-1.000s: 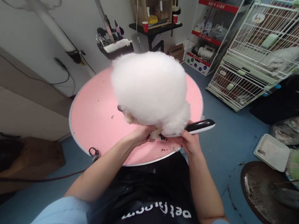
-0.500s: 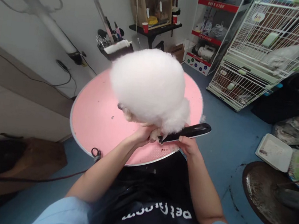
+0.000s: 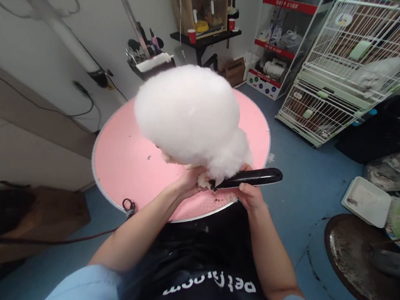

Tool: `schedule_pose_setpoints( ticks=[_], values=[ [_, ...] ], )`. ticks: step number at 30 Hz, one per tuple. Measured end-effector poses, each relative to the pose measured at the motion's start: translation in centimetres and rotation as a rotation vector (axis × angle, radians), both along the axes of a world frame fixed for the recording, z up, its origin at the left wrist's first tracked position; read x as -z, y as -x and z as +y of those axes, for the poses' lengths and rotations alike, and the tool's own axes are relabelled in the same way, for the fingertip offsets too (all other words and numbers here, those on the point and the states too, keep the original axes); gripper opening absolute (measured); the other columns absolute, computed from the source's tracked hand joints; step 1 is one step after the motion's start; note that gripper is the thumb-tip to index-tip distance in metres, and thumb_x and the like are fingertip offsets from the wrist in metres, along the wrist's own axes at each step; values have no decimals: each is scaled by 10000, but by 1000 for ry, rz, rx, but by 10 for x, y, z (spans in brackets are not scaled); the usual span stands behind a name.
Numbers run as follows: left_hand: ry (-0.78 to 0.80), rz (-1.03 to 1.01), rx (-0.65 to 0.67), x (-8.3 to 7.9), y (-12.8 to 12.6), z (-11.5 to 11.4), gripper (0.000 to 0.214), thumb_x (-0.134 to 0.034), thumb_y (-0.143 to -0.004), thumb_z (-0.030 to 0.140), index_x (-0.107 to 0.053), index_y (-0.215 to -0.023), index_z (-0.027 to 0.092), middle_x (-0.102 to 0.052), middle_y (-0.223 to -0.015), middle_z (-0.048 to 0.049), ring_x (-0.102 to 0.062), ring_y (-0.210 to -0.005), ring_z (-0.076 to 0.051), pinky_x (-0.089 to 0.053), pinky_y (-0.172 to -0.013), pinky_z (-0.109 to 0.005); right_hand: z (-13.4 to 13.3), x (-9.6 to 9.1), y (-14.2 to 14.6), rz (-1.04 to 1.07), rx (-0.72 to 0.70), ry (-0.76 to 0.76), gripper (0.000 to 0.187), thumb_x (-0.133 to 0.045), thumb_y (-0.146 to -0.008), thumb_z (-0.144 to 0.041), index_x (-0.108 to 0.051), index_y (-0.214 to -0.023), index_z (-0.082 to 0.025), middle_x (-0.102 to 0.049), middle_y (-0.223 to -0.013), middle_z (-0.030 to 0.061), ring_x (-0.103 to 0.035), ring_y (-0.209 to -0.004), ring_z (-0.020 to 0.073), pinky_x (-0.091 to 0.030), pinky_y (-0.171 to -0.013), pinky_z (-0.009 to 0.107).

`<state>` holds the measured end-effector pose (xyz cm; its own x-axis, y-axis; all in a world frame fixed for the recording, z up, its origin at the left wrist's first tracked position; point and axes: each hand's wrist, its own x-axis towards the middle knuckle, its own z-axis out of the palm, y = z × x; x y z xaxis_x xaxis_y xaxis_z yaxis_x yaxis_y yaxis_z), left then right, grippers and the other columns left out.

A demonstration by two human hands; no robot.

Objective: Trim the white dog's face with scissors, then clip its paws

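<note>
A fluffy white dog stands on the round pink grooming table. My left hand is closed around one of its paws at the near side, with its fingers partly hidden by the fur. In my right hand I grip a long black hair clipper, its body slanting up to the right. The clipper's head lies against the paw, close to my left fingers. Most of the dog's legs and its face are covered by its coat from this angle.
Loose fur tufts lie on the table's near edge. A black tool holder hangs beyond the table. White wire cages with a white animal inside stand at the right, near a white tray. A red-brown cord runs at the left.
The dog's body has shifted slightly left. The clipper and both my hands stay at the paw, nearly in the same place. The camera view has moved a little.
</note>
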<state>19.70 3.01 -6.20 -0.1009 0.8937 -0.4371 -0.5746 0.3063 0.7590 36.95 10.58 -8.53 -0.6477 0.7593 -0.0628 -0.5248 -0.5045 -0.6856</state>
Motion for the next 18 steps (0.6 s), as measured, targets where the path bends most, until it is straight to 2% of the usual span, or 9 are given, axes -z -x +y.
schedule_pose_setpoints(
  ticks=[6, 11, 16, 18],
  values=[
    [-9, -22, -3, 1, 1, -1, 384, -679, -779, 495, -512, -727, 153, -456, -538, 28, -409, -417, -70, -242, -362, -164, 2, 10, 1, -8, -8, -49, 517, -926, -446, -358, -620, -851, -260, -707, -772, -49, -672, -714, 177, -576, -745, 346],
    [-46, 28, 26, -2, -1, 0, 283, -714, -697, 359, -533, -699, 141, -510, -579, 4, -426, -435, -72, -222, -361, -172, 10, 20, 7, -107, -9, -129, 475, -896, -462, -358, -644, -851, -250, -710, -793, -34, -677, -740, 205, -571, -748, 364],
    [-57, 163, 24, -5, -1, 2, 220, -687, -687, 319, -572, -730, 136, -553, -602, -11, -397, -422, -66, -204, -375, -188, 27, 14, 8, -272, -1, -287, 347, -844, -510, -266, -679, -812, -221, -696, -727, -37, -660, -724, 195, -546, -698, 318],
    [-54, 174, 45, -5, 1, 2, 206, -686, -692, 305, -570, -718, 138, -540, -599, -4, -370, -427, -55, -202, -384, -186, 28, 13, 8, -300, 33, -280, 329, -827, -526, -250, -677, -818, -216, -695, -721, -34, -649, -700, 182, -535, -659, 296]
  ],
)
